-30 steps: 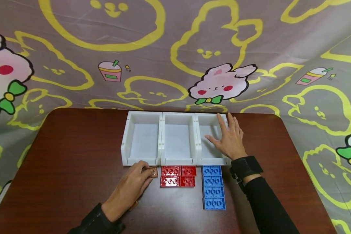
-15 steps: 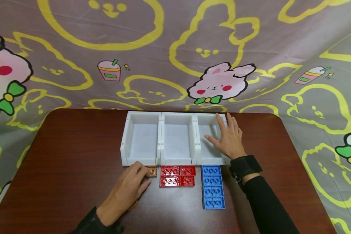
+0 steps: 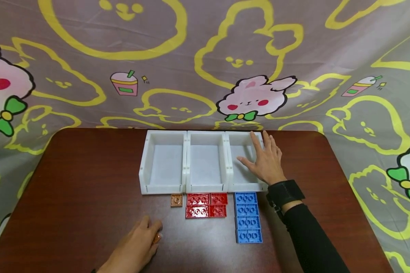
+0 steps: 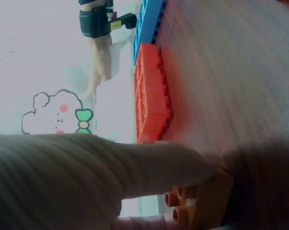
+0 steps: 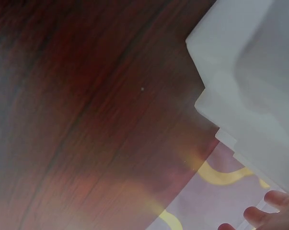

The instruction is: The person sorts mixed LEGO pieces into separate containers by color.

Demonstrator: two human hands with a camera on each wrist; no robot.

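A person's left hand (image 3: 134, 248) pinches an orange brick (image 4: 209, 203) on the table (image 3: 71, 182). The right hand (image 3: 264, 161), fingers straight and apart, rests on the rightmost of 3 white bins (image 3: 244, 138).

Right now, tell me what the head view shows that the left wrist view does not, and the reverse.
Only the head view shows the three white bins, the small brown plate lying alone, and the whole table. Only the left wrist view shows the orange brick under a fingertip of the left hand. Both show the red plates, the blue plates and the right hand.
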